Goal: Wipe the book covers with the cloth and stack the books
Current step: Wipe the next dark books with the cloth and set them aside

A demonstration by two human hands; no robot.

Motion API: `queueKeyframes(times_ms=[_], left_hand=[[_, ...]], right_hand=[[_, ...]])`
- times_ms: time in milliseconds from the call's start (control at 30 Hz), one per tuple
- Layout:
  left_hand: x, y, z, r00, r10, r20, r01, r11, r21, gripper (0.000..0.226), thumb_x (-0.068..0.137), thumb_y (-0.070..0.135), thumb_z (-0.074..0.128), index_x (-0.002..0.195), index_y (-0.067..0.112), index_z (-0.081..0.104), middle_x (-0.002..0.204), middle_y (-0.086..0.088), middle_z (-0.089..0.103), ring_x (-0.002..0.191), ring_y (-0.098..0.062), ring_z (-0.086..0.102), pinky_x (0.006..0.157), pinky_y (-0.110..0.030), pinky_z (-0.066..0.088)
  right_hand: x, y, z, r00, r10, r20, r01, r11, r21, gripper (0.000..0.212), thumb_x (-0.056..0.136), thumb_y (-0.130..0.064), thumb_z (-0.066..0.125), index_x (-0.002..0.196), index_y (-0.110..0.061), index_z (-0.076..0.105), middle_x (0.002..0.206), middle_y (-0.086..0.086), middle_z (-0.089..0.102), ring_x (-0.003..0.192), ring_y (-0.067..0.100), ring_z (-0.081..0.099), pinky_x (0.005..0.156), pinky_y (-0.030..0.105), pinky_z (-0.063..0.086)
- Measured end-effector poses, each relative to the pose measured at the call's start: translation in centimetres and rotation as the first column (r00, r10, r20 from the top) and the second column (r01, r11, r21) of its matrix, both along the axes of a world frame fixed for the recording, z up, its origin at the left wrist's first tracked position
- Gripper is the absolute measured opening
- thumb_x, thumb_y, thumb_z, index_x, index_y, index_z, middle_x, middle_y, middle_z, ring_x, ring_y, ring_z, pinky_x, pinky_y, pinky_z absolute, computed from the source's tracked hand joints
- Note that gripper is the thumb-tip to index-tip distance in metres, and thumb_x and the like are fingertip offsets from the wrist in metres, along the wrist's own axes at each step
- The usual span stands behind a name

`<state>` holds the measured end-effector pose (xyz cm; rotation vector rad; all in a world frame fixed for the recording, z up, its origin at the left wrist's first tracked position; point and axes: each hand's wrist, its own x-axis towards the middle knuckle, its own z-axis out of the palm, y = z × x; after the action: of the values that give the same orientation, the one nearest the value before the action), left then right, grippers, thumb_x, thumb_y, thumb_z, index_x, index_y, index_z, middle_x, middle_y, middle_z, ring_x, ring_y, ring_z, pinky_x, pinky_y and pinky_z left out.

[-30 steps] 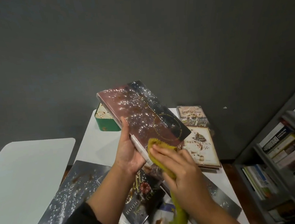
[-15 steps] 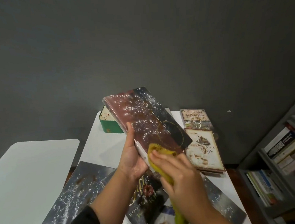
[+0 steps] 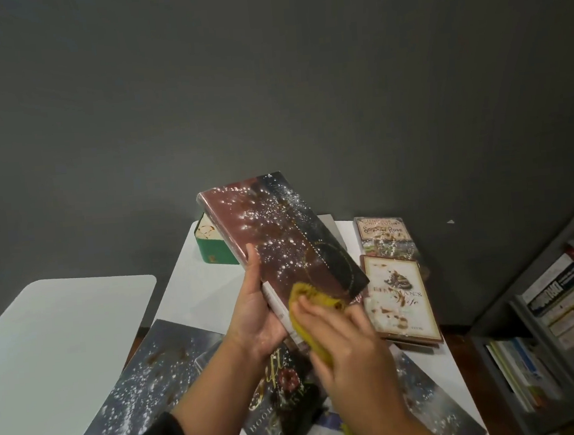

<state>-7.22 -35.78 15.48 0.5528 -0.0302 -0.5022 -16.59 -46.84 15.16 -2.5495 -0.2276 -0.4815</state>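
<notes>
Wiping the raised book (image 3: pixel 282 241) is the step in hand, and it wants a steady hold and full strokes. The counter (image 3: pixel 194 279) lies below both hands, carrying the other books: a long speckled one (image 3: pixel 148 393) down to the left of the left hand (image 3: pixel 255 317), a dark one with gilt lettering (image 3: pixel 279 403) directly under the wrists, and two pale-covered ones (image 3: pixel 400 297) out to the right of the right hand (image 3: pixel 343 343). A green tin (image 3: pixel 214 247) sits beyond the left hand, partly behind the raised book. A bookshelf (image 3: pixel 561 316) stands further right, off the counter.

The raised book is held off the counter, tilted, cover toward the camera, its top far above both hands. The left grip is clamped on its lower left edge, thumb on the cover and palm behind. The right grip presses the cloth (image 3: pixel 310 296) onto the lower corner of the cover, fingers laid flat over it; the cloth's tail hangs down past the wrist.

The white specks seem thickest above the cloth, so I judge most of the cover is yet to be cleaned. The stroke should run up the length, away from the left thumb, with the left hand bracing from behind so the book does not pivot. No clear stack shows yet.
</notes>
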Motion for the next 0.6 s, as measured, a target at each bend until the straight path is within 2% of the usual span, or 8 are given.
queueKeyframes(times_ms=[67,167,233,300,433,533,600], left_hand=[[-0.1,-0.2,0.1,0.999,0.022,-0.03,-0.022,1.0,-0.002,0.073,0.07,0.057,0.07,0.115,-0.001,0.067,0.125,-0.026,0.059,0.11,-0.036,0.062,0.091,-0.051,0.052],[-0.3,-0.7,0.1,0.998,0.018,-0.058,-0.017,1.0,0.021,0.069,0.08,0.06,0.042,0.097,0.002,0.075,0.11,-0.021,0.068,0.095,-0.03,0.069,0.084,-0.046,0.055],[-0.5,-1.0,0.1,0.999,0.005,-0.051,-0.003,0.999,0.032,0.066,0.079,0.059,0.04,0.09,0.005,0.078,0.107,-0.019,0.07,0.093,-0.029,0.07,0.083,-0.046,0.054],[-0.6,-1.2,0.4,0.999,0.005,-0.049,-0.003,0.999,0.034,0.065,0.078,0.058,0.042,0.091,0.006,0.078,0.108,-0.019,0.07,0.094,-0.029,0.07,0.084,-0.046,0.055],[-0.2,-1.4,0.7,0.999,0.005,-0.053,-0.005,1.0,-0.003,0.067,0.077,0.059,0.043,0.091,0.004,0.077,0.107,-0.02,0.07,0.093,-0.029,0.07,0.08,-0.044,0.057],[0.0,-1.6,1.0,0.998,0.025,-0.052,-0.025,1.0,-0.002,0.065,0.078,0.058,0.046,0.095,0.002,0.075,0.108,-0.022,0.069,0.092,-0.031,0.07,0.081,-0.047,0.057],[0.0,-1.8,1.2,0.998,0.019,-0.053,-0.019,1.0,0.001,0.066,0.079,0.058,0.044,0.093,0.001,0.076,0.105,-0.022,0.069,0.09,-0.03,0.07,0.078,-0.045,0.058]], right_hand=[[0.7,-0.7,0.1,1.0,0.004,0.018,-0.004,1.0,0.001,0.062,0.064,-0.018,0.068,0.123,-0.036,0.057,0.117,-0.022,0.059,0.087,-0.002,0.049,0.069,-0.001,0.039],[3.5,-3.6,-0.1,0.981,-0.192,-0.026,0.193,0.981,0.019,0.063,0.079,-0.015,0.067,0.13,-0.043,0.045,0.126,-0.027,0.048,0.098,-0.003,0.042,0.065,0.002,0.038],[5.1,-5.8,-0.3,0.953,-0.292,-0.079,0.295,0.955,0.025,0.057,0.085,-0.014,0.064,0.133,-0.039,0.046,0.131,-0.022,0.05,0.1,-0.001,0.037,0.077,0.008,0.039],[5.4,-6.4,0.0,0.939,-0.33,-0.098,0.335,0.941,0.043,0.054,0.086,-0.012,0.063,0.132,-0.036,0.048,0.131,-0.017,0.053,0.1,0.001,0.037,0.084,0.016,0.04],[2.6,-2.7,1.1,0.979,-0.196,-0.054,0.198,0.98,0.026,0.06,0.082,-0.017,0.062,0.131,-0.043,0.04,0.126,-0.029,0.04,0.104,-0.005,0.038,0.066,-0.006,0.029],[1.1,-0.8,0.7,0.999,-0.045,-0.019,0.046,0.999,0.022,0.058,0.071,-0.019,0.064,0.125,-0.037,0.054,0.121,-0.024,0.056,0.094,-0.003,0.048,0.065,-0.008,0.03],[2.3,-2.0,0.9,0.997,-0.072,-0.003,0.072,0.996,0.047,0.057,0.073,-0.015,0.067,0.125,-0.037,0.055,0.122,-0.023,0.056,0.096,-0.003,0.046,0.068,-0.008,0.032]])
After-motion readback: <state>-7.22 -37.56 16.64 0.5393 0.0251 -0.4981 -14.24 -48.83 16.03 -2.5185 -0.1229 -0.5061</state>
